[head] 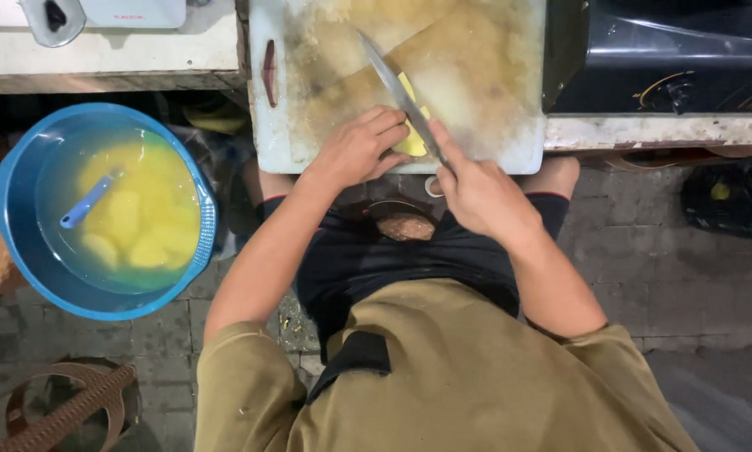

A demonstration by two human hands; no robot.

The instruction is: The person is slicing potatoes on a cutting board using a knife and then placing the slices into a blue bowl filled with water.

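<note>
My left hand (358, 149) presses down on a yellow peeled potato piece (414, 141) at the near edge of a stained white cutting board (493, 75). My right hand (476, 194) grips the handle of a long knife (397, 84). Its blade runs diagonally up and to the left across the potato piece, right beside my left fingers. Most of the potato piece is hidden under my left hand and the blade.
A blue basin (25, 243) of yellowish water with several peeled potatoes and a blue peeler (87, 201) stands on the paved floor at the left. A black stove (669, 59) sits right of the board. A woven strap (66, 406) lies at the lower left.
</note>
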